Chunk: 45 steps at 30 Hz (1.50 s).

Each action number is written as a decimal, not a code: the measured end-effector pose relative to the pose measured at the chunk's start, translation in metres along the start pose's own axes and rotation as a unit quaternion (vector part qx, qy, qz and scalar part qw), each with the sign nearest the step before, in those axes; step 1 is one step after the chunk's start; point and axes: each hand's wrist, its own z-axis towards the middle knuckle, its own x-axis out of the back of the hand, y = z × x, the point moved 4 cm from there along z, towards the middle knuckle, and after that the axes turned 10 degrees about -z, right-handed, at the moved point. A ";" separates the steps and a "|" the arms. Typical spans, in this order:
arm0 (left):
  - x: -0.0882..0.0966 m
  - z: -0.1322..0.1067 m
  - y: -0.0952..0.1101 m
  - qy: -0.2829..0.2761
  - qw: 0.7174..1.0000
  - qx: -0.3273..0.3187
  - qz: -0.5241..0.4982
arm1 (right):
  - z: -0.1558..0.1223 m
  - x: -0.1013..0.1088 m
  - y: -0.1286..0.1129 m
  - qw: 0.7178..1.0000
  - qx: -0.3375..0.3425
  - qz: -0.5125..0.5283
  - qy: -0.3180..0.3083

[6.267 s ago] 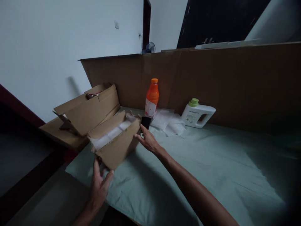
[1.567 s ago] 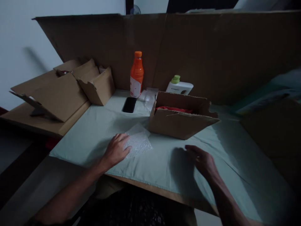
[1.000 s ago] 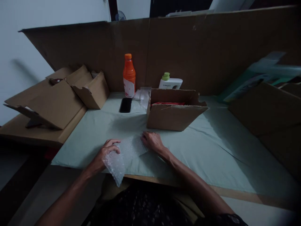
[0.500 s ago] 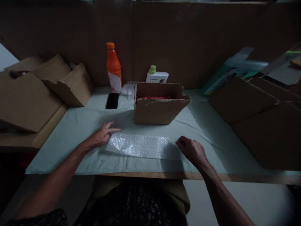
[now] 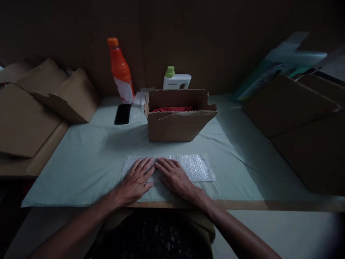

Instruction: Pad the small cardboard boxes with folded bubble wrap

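A flat strip of clear bubble wrap [image 5: 198, 168] lies along the front of the cloth-covered table. My left hand [image 5: 138, 180] rests palm down on its left part, fingers stretched out. Close beside it, my right hand [image 5: 174, 175] lies flat on the middle of the strip, its fingertips almost meeting those of the left. Neither hand grips anything. Just beyond the wrap stands an open cardboard box [image 5: 169, 127] with something red [image 5: 172, 109] inside, mostly hidden by the front wall.
Behind the box are a white bottle with a green cap [image 5: 176, 81], an orange bottle [image 5: 121, 73] and a black phone [image 5: 122, 114]. Cardboard boxes [image 5: 78, 95] flank the left, others [image 5: 293, 108] the right, near a teal container [image 5: 258, 81]. A pale green cloth [image 5: 88, 154] covers the table.
Both hands have moved inward from the strip's two ends and now lie flat on it, side by side. The bubble wrap looks flatter and straighter.
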 end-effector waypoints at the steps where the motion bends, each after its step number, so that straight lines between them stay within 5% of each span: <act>1: -0.001 -0.007 -0.006 -0.004 1.000 0.005 0.005 | -0.013 -0.004 0.009 1.000 -0.012 -0.005 0.003; 5: 0.007 -0.032 -0.029 0.002 1.000 0.014 -0.020 | -0.090 0.000 0.082 0.980 -0.183 -0.071 0.028; 8: 0.016 -0.038 -0.040 0.082 0.993 0.064 -0.049 | -0.127 0.018 0.122 0.946 -0.298 -0.117 0.052; 13: 0.018 -0.042 -0.055 0.221 0.952 0.213 -0.007 | -0.105 0.025 0.128 0.938 -0.321 -0.116 0.066; 18: 0.020 -0.037 -0.049 0.248 0.943 0.221 0.000 | -0.083 0.022 0.112 0.944 -0.323 -0.012 0.070; 23: 0.042 -0.016 -0.050 0.234 0.947 0.217 -0.020 | -0.124 0.045 0.074 0.916 -0.357 0.165 0.082; 28: 0.043 0.061 -0.023 0.110 0.993 0.042 0.000 | -0.172 0.052 0.005 0.920 -0.264 0.291 -0.001; 32: 0.027 0.129 0.017 0.049 0.998 -0.043 0.003 | -0.196 0.035 -0.040 0.894 -0.234 0.376 -0.074; 34: 0.024 0.140 0.034 0.058 0.996 -0.067 0.016 | -0.199 0.027 -0.052 0.872 -0.243 0.417 -0.087; 37: 0.030 0.108 0.050 0.097 0.989 -0.100 -0.044 | -0.191 0.023 -0.060 0.821 -0.235 0.516 -0.062; 40: 0.034 0.041 0.067 0.039 0.968 -0.135 -0.207 | -0.174 0.022 -0.052 0.737 -0.244 0.630 0.020; 43: 0.029 -0.010 0.087 -0.019 0.935 -0.078 -0.346 | -0.153 0.015 -0.041 0.655 -0.261 0.707 0.055; 45: 0.020 -0.017 0.093 0.014 0.929 0.002 -0.370 | -0.139 0.012 -0.036 0.631 -0.259 0.728 0.065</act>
